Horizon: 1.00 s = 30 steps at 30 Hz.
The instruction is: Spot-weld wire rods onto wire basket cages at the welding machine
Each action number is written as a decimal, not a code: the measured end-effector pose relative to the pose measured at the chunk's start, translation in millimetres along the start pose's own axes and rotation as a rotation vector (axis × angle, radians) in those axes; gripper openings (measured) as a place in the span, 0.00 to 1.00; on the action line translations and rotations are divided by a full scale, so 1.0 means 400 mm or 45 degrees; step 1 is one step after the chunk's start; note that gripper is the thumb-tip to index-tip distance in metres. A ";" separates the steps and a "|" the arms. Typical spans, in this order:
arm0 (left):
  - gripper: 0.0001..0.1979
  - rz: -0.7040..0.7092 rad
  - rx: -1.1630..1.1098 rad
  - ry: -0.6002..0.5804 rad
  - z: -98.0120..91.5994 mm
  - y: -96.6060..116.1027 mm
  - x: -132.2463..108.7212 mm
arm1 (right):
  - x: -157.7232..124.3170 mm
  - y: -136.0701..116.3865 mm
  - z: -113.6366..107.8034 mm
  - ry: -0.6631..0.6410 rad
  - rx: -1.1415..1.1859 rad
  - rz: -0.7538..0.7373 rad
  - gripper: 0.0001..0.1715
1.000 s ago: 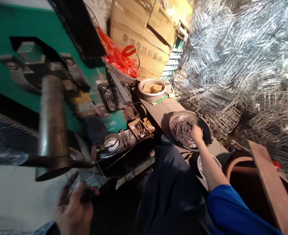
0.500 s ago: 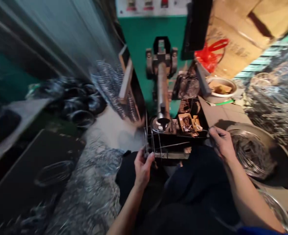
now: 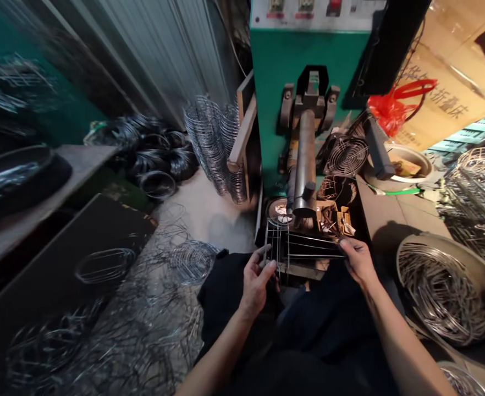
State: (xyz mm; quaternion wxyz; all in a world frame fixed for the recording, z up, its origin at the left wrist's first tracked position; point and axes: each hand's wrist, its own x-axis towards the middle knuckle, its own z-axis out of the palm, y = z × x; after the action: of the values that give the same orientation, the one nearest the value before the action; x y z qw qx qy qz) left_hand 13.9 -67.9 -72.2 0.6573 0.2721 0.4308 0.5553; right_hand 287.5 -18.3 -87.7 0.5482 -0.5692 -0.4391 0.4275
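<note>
Head view: near centre, the left hand (image 3: 255, 283) pinches a wire frame (image 3: 288, 247); right of it, the right hand (image 3: 360, 263) pinches thin wire (image 3: 314, 256) reaching left to the frame, though whether they touch I cannot tell. At right, a wide basin (image 3: 469, 262) holds heaped bent wires (image 3: 444, 291). Farther off, a pale bowl (image 3: 426, 160) holds a yellowish block (image 3: 405, 166); beyond the frame, a round dish (image 3: 272, 209) holds white scraps (image 3: 282, 213).
</note>
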 end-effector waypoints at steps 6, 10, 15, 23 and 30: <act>0.34 0.027 -0.013 -0.032 0.010 -0.012 0.016 | 0.028 0.026 -0.037 -0.065 0.071 0.077 0.30; 0.36 0.024 -0.014 -0.024 0.016 -0.015 0.023 | 0.041 0.037 -0.047 -0.083 0.080 0.093 0.28; 0.38 0.042 -0.033 -0.011 0.027 -0.013 0.030 | 0.056 0.045 -0.050 -0.091 0.070 0.097 0.29; 0.38 0.055 -0.032 -0.039 0.033 -0.005 0.050 | 0.083 0.038 -0.037 -0.078 0.155 0.135 0.32; 0.36 0.100 -0.036 -0.024 0.039 -0.012 0.065 | 0.102 0.046 -0.041 -0.085 0.122 0.111 0.29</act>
State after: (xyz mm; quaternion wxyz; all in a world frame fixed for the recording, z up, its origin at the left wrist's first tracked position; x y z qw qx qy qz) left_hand 30.1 -42.0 -75.5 0.6428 0.2846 0.4058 0.5841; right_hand 314.1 17.0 -105.7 0.5408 -0.5464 -0.4109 0.4901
